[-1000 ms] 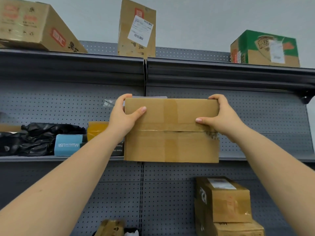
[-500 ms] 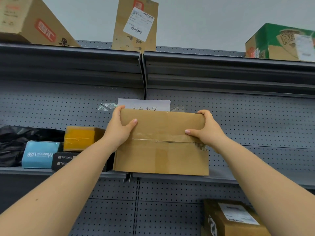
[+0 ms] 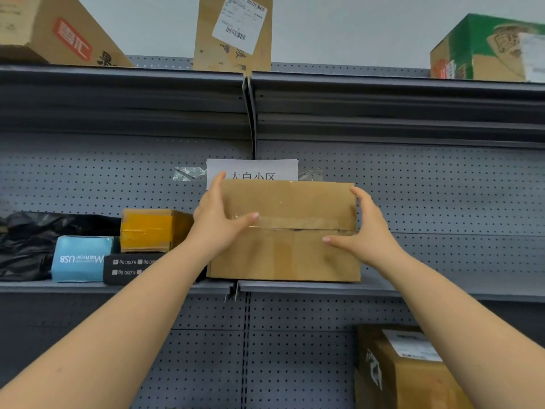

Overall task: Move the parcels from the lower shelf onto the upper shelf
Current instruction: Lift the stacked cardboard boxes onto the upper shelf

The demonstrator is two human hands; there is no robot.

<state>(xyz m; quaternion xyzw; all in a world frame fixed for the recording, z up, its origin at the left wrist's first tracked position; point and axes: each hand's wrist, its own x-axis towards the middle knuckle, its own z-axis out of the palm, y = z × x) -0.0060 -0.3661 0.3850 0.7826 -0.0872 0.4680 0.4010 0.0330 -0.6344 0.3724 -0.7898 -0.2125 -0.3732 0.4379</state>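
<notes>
Item: plain brown taped cardboard parcel (image 3: 290, 231), clamped between left hand (image 3: 219, 224) and right hand (image 3: 367, 234), apparently resting on grey metal shelf (image 3: 383, 286). Outstanding: labelled carton (image 3: 404, 370) below.

The grey middle shelf (image 3: 427, 286) carries a taped cardboard parcel (image 3: 289, 231) (upright), yellow box (image 3: 150, 230), blue box (image 3: 79, 258), black bag (image 3: 26, 243).

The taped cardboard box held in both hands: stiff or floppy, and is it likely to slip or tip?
The cardboard box probably stays stiff: its faces look flat and edges square under the left hand and right hand. The glossy tape strip may be slick. Its broad, low shape suggests little tipping on the shelf.
</notes>
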